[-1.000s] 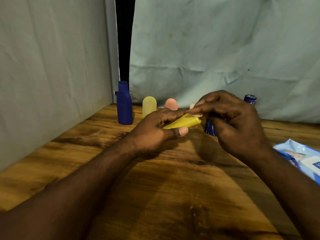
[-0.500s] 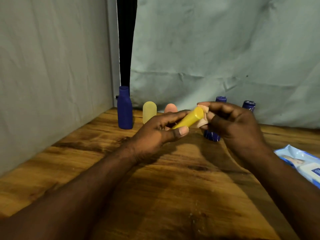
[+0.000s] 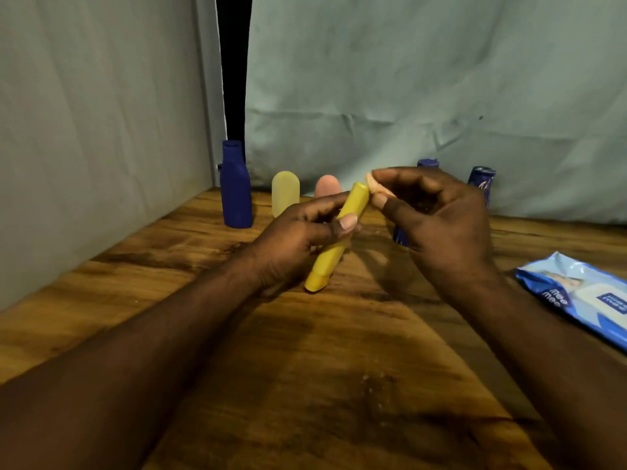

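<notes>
One camera sits on the person's head, looking forward and down, close over the table (image 3: 339, 385) toward the cloth wall (image 3: 407, 79).

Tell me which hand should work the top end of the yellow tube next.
Right. The right hand pinches a pale piece beside that end; the left hand grips the yellow tube at its middle.

My left forearm (image 3: 146, 340) and right forearm (image 3: 549, 340) are bare along all the length in view, wrists included. My left grip (image 3: 298, 242) and right grip (image 3: 444, 225) are bare hands, with thumbnails (image 3: 348, 221) cut short and rounded.
</notes>
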